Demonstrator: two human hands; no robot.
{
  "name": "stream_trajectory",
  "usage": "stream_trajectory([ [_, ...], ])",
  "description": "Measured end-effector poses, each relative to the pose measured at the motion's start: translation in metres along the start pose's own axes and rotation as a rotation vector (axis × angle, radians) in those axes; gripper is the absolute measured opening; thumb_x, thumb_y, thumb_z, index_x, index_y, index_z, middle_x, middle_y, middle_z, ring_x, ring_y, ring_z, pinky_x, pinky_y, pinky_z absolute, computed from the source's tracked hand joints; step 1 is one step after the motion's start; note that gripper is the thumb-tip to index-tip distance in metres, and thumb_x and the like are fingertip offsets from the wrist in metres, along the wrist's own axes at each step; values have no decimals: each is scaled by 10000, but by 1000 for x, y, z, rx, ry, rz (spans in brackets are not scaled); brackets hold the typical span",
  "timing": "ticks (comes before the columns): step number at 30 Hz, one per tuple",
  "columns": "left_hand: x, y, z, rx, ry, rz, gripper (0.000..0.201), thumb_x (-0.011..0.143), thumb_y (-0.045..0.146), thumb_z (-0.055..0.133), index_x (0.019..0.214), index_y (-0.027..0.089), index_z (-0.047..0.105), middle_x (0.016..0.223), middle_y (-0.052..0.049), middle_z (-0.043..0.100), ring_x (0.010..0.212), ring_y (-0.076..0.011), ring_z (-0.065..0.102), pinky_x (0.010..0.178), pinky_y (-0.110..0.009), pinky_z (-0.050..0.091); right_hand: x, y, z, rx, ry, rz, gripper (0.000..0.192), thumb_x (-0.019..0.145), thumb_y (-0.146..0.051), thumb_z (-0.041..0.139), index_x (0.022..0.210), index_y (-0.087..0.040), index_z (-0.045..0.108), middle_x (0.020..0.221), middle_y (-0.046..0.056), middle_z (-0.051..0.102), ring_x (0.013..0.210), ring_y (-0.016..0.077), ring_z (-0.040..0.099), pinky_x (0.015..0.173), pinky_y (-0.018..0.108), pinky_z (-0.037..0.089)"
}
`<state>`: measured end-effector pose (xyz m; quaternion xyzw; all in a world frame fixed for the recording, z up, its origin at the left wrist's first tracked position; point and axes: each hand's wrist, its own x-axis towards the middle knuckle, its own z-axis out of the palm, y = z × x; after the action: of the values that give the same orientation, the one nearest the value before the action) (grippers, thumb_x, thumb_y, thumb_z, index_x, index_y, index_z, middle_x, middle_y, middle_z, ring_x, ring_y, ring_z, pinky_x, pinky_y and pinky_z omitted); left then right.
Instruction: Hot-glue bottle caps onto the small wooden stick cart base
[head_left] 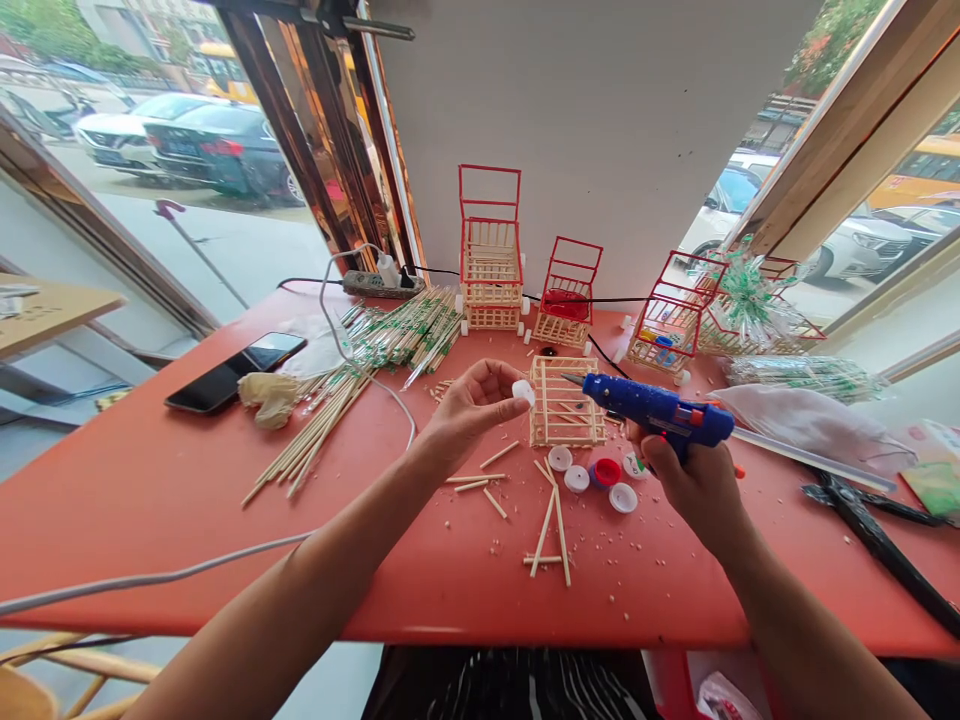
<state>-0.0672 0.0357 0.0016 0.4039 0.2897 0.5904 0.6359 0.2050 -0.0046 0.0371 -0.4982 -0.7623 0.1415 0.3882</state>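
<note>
while the left hand (469,405) pinches a small white bottle cap (523,392) between thumb and fingers, clamped on its rim, the right hand (694,480) is wrapped tight around the grip of a blue glue gun (656,408), whose nozzle points left toward the cap. both hang just above the red surface (150,490), close in front of an unfinished stick basket (564,402). to do this well, i judge, keep the cap steady, bring the nozzle right up to it, and squeeze out a small bead, keeping fingertips off the hot tip. just near the basket lie four loose caps (576,478), three white and one red. at the far edge stand three finished carts (491,262) with red frames. left of them lie a bundle of sticks (322,430) and one phone (236,372).
</note>
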Motion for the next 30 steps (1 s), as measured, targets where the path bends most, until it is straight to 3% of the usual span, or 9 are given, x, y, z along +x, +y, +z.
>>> stream_trajectory([
  [7, 0, -1, -1, 12, -83, -33, 488, 604, 308, 1048, 1009, 165, 815, 1009, -71, 814, 942, -160, 731, 859, -247, 557, -1, 1, 2, -43, -15, 25, 507, 979, -620, 544, 680, -216, 612, 563, 13, 564, 509, 148, 498, 476, 280, 365],
  [13, 1, -3, -3, -16, -66, -20, 455, 613, 359, 1041, 974, 176, 831, 947, -70, 824, 908, -173, 742, 857, -267, 555, 1, -5, 3, -59, -62, -15, 384, 975, -497, 559, 760, -204, 682, 614, 36, 658, 562, 178, 596, 542, 295, 454],
  [18, 0, -2, -1, -27, -102, -6, 421, 624, 342, 1040, 958, 182, 841, 962, -63, 828, 883, -153, 741, 888, -263, 557, 0, -5, 5, -74, -86, -12, 391, 958, -545, 564, 802, -212, 697, 670, 59, 731, 601, 212, 665, 552, 307, 474],
  [23, -1, -3, -1, -33, -150, 2, 406, 643, 325, 1034, 975, 185, 846, 968, -63, 829, 882, -145, 743, 903, -257, 564, -6, 3, 8, -128, -122, 69, 416, 940, -589, 568, 798, -223, 706, 661, 58, 735, 591, 231, 668, 548, 324, 494],
  [30, -2, -1, 0, -13, -148, -18, 417, 642, 329, 1031, 977, 175, 836, 966, -74, 832, 924, -187, 761, 955, -316, 572, -5, 2, 7, -95, -117, 29, 402, 959, -560, 566, 774, -230, 702, 636, 49, 709, 559, 212, 627, 540, 325, 476],
])
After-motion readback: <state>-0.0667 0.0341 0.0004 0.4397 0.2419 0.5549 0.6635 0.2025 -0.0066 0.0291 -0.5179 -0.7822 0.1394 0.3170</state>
